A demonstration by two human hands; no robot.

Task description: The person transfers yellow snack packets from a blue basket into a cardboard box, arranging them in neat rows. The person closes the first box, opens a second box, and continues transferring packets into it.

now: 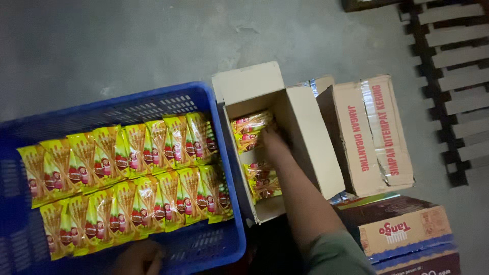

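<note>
Landmark = the open cardboard carton [305, 147], standing just right of the blue plastic crate [224, 168], walls nearly touching. Right hand [272, 142] is down inside the carton, fingers buried among the upper stack of yellow snack packets [250, 130]; looks like it rests on or closes around them, but the fingertips are hidden, so I cannot tell whether the grip is closed. A second stack of packets [262, 181] sits in the carton's nearer half, just left of the forearm and touching nothing of the hand. Packets in the carton lie with long axis roughly across the carton, left wall to right wall, ends pointing toward the crate on one side and the hand on the other; so the upper stack is directly left of and under the right fingers. Left hand [138, 257] is at the crate's near rim, well apart from the carton, curled loosely on the edge; whether it grips anything is not visible. Right hand is clearly the nearer one to the carton's packets. In the crate, two rows of the same packets [127, 178] stand overlapped, long axes running away from the carton-parallel near rim toward the far rim, tilted slightly. Right of the carton: a tipped sealed carton [372, 132], and a printed red-and-blue carton [407, 229] nearer the camera.
</note>
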